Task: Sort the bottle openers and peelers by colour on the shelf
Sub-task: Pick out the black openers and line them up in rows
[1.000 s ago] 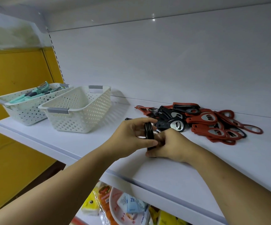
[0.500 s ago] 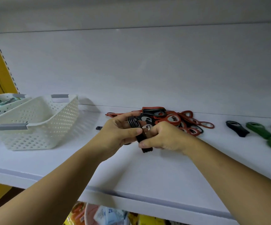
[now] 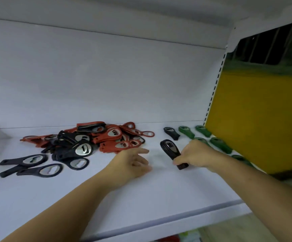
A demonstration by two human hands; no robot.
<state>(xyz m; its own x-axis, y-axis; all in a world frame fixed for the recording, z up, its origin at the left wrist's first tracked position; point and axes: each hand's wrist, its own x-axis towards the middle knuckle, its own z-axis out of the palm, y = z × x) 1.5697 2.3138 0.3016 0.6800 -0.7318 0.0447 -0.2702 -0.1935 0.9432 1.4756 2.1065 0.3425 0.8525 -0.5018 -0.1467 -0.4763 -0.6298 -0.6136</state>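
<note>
White shelf (image 3: 141,198), R end: R hand (image 3: 195,154) grips a stack of black openers (image 3: 170,149) by the handles, whose ends are hidden in the fingers; L hand (image 3: 133,163) sits just left, fingers loose, blurred, holding nothing. Beyond: lone black opener (image 3: 171,133), green openers (image 3: 220,145) partly hidden behind R wrist, red/black pile (image 3: 106,137) further left.

red openers (image 3: 122,145), black openers (image 3: 31,160), green openers (image 3: 220,145)

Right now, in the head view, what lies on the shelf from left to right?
Loose black openers → red and black pile → left hand → stack of black openers, gripped by the right hand → green openers → yellow panel.
</note>
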